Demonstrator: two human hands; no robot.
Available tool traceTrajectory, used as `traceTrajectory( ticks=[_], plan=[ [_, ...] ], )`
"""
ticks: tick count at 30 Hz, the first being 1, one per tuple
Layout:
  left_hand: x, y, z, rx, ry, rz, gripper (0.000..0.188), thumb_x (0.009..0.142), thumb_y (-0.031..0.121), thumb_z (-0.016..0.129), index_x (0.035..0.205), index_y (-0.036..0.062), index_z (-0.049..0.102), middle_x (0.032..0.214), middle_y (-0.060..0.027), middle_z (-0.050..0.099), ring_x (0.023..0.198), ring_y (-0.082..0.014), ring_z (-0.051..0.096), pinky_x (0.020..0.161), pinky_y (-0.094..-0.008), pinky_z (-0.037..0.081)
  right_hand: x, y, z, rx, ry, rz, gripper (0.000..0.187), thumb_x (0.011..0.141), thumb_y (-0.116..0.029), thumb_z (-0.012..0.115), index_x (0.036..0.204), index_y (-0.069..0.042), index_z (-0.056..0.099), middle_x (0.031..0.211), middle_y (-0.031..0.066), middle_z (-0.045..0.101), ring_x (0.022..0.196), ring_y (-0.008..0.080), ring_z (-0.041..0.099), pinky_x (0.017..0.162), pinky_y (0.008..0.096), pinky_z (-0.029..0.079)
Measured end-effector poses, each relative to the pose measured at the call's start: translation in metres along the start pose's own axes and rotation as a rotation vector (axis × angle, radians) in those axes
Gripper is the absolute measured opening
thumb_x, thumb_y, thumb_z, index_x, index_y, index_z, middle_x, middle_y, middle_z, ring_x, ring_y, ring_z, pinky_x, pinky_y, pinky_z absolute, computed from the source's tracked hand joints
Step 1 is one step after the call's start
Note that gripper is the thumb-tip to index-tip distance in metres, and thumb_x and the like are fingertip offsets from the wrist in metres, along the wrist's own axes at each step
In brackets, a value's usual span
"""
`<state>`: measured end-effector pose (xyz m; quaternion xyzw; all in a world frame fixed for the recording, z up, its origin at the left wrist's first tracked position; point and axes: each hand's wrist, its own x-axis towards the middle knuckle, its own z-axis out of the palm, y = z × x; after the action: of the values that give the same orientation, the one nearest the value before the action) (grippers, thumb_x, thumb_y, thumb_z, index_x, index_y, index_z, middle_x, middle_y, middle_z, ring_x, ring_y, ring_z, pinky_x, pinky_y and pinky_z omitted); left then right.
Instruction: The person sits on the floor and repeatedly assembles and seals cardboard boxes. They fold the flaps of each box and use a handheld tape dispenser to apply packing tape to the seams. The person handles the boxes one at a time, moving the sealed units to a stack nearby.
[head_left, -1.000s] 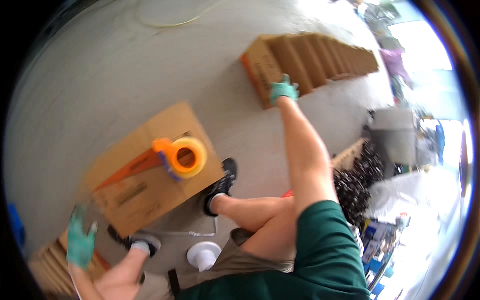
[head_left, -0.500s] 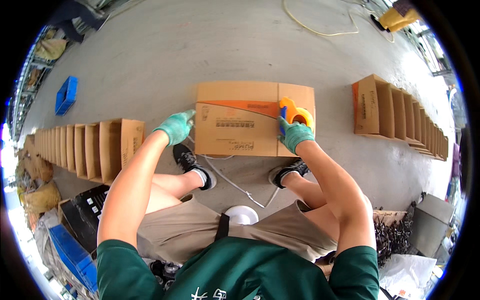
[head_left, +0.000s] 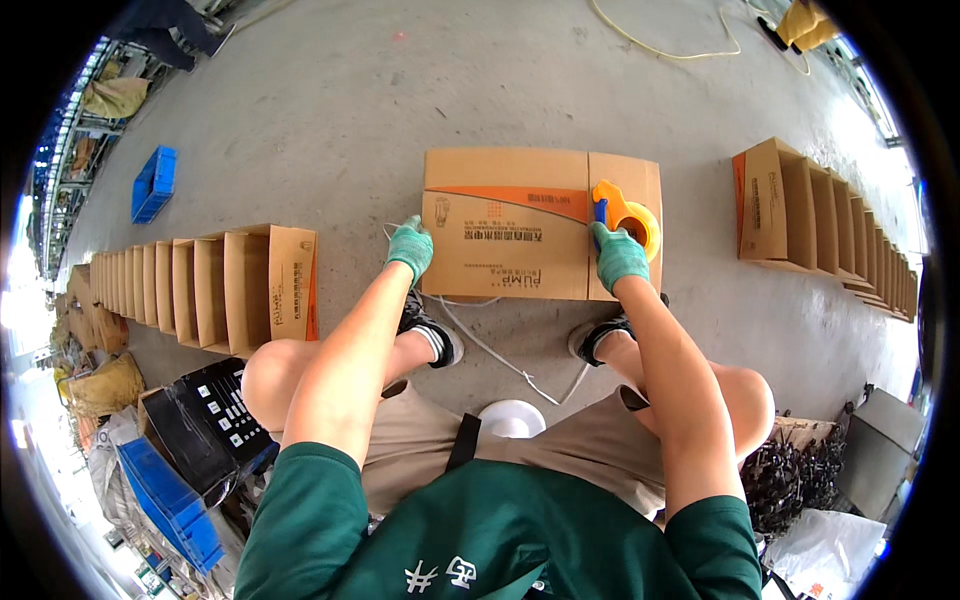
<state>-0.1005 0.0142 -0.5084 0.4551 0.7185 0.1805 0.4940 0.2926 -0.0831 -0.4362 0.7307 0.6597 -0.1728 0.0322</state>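
Note:
A brown cardboard box (head_left: 500, 225) with an orange stripe and dark printing lies on the floor in front of my feet. My left hand (head_left: 410, 247), in a green glove, is at its left edge, fingers stretched along that side. On the right part of the box, my green-gloved right hand (head_left: 621, 258) is closed around the blue handle of a tape dispenser (head_left: 612, 198). The dispenser has an orange-yellow frame and a yellow roll (head_left: 645, 227). It sits against the box top. My right fingertips are partly hidden.
Rows of open cardboard boxes stand left (head_left: 250, 290) and right (head_left: 765, 205). A blue crate (head_left: 154, 185) is at far left. A white cord (head_left: 480, 345) runs between my shoes. A black box (head_left: 205, 415) and a bin of dark parts (head_left: 795, 480) flank my legs.
My left hand has come in from the left to the box's edge. The right hand keeps its hold on the tape dispenser over the box. The whole view has shifted slightly.

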Motion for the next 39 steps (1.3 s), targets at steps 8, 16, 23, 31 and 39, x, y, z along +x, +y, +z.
traceTrajectory(
  ticks=[8, 16, 23, 31, 39],
  plan=[
    [-0.042, 0.068, 0.008, -0.072, 0.005, 0.132, 0.040, 0.089, 0.006, 0.062, 0.129, -0.0007, 0.059, 0.105, -0.0133, 0.068, 0.090, -0.0219, 0.064, 0.083, -0.0368, 0.052, 0.000, 0.020, 0.002, 0.045, -0.038, 0.026, 0.040, 0.089, -0.008, 0.059, 0.128, -0.018, 0.059, 0.098, 0.0215, 0.067, 0.090, 0.0397, 0.067, 0.078, 0.0471, 0.054],
    [-0.005, 0.100, -0.137, -0.143, 0.164, 0.214, 0.037, 0.086, 0.016, 0.061, 0.118, -0.0020, 0.059, 0.102, -0.0132, 0.067, 0.087, -0.0226, 0.063, 0.077, -0.0387, 0.053, 0.021, 0.020, 0.000, 1.006, 0.360, 0.378, 0.030, 0.085, -0.022, 0.071, 0.113, -0.015, 0.066, 0.090, 0.0148, 0.069, 0.081, 0.0323, 0.067, 0.073, 0.0406, 0.053],
    [-0.045, 0.156, -0.183, -0.141, 0.248, 0.264, 0.042, 0.088, -0.001, 0.055, 0.131, 0.0027, 0.056, 0.114, -0.0060, 0.066, 0.093, -0.0179, 0.064, 0.088, -0.0316, 0.051, 0.022, 0.060, 0.042, 0.660, 0.060, 0.583, 0.026, 0.094, -0.031, 0.063, 0.109, -0.010, 0.061, 0.091, 0.0089, 0.070, 0.073, 0.0292, 0.067, 0.069, 0.0416, 0.056],
    [-0.073, 0.124, -0.201, -0.140, 0.317, 0.337, 0.042, 0.087, -0.003, 0.055, 0.128, 0.0028, 0.059, 0.108, -0.0042, 0.068, 0.090, -0.0138, 0.062, 0.085, -0.0291, 0.050, -0.010, -0.064, -0.207, -0.033, 0.413, -0.227, 0.046, 0.093, -0.024, 0.063, 0.135, -0.012, 0.051, 0.140, 0.0152, 0.053, 0.124, 0.0359, 0.054, 0.097, 0.0446, 0.051],
    [-0.088, 0.105, -0.196, -0.137, 0.369, 0.408, 0.041, 0.083, -0.005, 0.057, 0.124, 0.0008, 0.059, 0.103, -0.0079, 0.068, 0.088, -0.0170, 0.063, 0.080, -0.0319, 0.052, -0.041, -0.076, -0.178, 0.056, 0.425, -0.308, 0.068, 0.086, -0.006, 0.063, 0.148, -0.010, 0.035, 0.155, 0.0185, 0.033, 0.140, 0.0455, 0.035, 0.111, 0.0481, 0.043]
  ],
)
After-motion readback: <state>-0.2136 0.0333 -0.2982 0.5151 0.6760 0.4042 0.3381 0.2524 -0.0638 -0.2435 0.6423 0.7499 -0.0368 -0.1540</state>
